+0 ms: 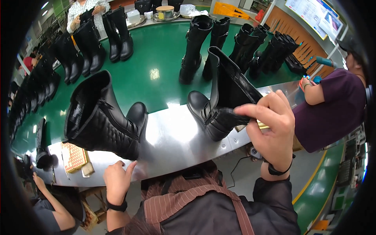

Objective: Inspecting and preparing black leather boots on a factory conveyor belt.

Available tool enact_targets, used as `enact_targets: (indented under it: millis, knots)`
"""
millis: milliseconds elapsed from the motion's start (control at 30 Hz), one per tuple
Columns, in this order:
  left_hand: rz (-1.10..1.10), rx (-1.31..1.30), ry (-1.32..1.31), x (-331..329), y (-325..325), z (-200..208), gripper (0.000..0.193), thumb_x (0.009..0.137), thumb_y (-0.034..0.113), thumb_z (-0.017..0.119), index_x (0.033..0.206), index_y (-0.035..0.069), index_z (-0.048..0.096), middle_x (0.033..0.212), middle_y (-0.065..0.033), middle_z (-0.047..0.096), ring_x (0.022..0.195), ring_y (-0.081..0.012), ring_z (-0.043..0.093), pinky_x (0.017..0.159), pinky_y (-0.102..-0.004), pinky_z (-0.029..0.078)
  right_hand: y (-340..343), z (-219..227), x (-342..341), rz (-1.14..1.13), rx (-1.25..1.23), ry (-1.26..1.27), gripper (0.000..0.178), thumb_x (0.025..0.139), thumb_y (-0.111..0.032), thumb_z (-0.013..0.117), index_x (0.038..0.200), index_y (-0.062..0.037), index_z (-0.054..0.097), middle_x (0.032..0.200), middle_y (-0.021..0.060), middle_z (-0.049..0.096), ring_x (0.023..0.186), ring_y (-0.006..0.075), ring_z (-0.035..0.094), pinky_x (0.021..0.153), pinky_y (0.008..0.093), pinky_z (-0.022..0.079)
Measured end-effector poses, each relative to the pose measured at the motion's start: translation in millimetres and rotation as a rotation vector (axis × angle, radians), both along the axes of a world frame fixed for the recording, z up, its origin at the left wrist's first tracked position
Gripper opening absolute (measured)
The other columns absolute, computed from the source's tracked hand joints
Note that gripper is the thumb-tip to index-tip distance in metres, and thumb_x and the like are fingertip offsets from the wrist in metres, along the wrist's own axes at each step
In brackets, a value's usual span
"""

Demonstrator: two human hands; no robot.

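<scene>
Two tall black boots stand in front of me on the steel table edge. The left boot (111, 125) has a quilted shaft leaning left, with its wide top showing the lining. My left hand (117, 178) is low beside its heel, thumb stretched out and apart from the folded fingers, holding nothing I can see. The right boot (229, 84) has a strap at the ankle and a shaft spread wide. My right hand (274, 121) closes index finger and thumb on a black edge of this boot's shaft. The palm hides part of it.
Several black boots (196, 47) stand on the green tabletop (156, 62), with more rows (88, 47) at the left. A yellow patterned box (73, 156) lies near the left edge. A person in purple (333, 105) is at right; another person (84, 11) stands across the table.
</scene>
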State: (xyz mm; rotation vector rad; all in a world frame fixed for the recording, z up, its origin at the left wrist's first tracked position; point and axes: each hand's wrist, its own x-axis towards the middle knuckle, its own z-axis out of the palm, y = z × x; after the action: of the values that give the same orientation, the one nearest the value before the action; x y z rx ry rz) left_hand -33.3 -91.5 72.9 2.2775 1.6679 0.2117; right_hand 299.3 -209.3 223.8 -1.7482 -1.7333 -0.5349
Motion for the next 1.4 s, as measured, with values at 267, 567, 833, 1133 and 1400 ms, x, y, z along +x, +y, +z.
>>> enact_targets:
  millis: [267, 567, 833, 1133, 1400]
  knots:
    - [-0.51, 0.126, -0.845, 155, 18, 43, 0.06, 0.083, 0.025, 0.073, 0.131, 0.0, 0.048, 0.113, -0.0189, 0.061, 0.1, -0.0301, 0.061, 0.083, -0.0352, 0.05, -12, -21, -4, 0.016, 0.088, 0.402, 0.026, 0.054, 0.013, 0.048, 0.063, -0.0039, 0.065, 0.079, 0.0044, 0.047, 0.069, 0.0138, 0.048, 0.057, 0.0244, 0.034]
    - [-0.545, -0.006, -0.999, 230, 38, 35, 0.056, 0.081, 0.0, 0.052, 0.136, 0.0, 0.039, 0.11, -0.0255, 0.06, 0.103, -0.042, 0.058, 0.089, -0.0425, 0.048, -18, -26, 39, 0.109, 0.166, 0.635, 0.023, 0.062, 0.009, 0.039, 0.067, -0.001, 0.059, 0.107, 0.0092, 0.05, 0.081, 0.0118, 0.048, 0.068, 0.0225, 0.036]
    - [-0.551, -0.354, -1.093, 215, 71, 10, 0.05, 0.082, 0.009, 0.059, 0.13, 0.0, 0.05, 0.101, -0.0187, 0.066, 0.087, -0.0263, 0.066, 0.082, -0.0305, 0.05, -2, -51, 40, 0.075, 0.258, 0.475, 0.099, 0.066, -0.021, 0.086, 0.146, -0.005, 0.03, 0.142, 0.0134, 0.038, 0.099, 0.0132, 0.048, 0.084, 0.0283, 0.045]
    - [-0.249, -0.625, -0.845, 169, 34, -82, 0.049, 0.08, 0.011, 0.067, 0.125, 0.002, 0.049, 0.107, -0.0086, 0.059, 0.096, -0.016, 0.059, 0.078, -0.0306, 0.051, -15, -195, 29, 0.342, -0.159, 1.249, 0.087, 0.073, -0.023, 0.083, 0.141, 0.0012, 0.035, 0.14, 0.0131, 0.046, 0.131, 0.0249, 0.041, 0.111, 0.0378, 0.028]
    - [-0.212, -0.915, -0.678, 201, 25, -88, 0.019, 0.087, 0.012, 0.062, 0.099, -0.001, 0.056, 0.076, -0.0058, 0.062, 0.058, -0.0119, 0.058, 0.049, -0.0269, 0.047, 2, -231, 9, 0.099, -0.361, 1.176, 0.062, 0.07, -0.012, 0.084, 0.123, 0.0028, 0.055, 0.115, 0.0099, 0.064, 0.104, 0.0179, 0.06, 0.092, 0.0314, 0.047]
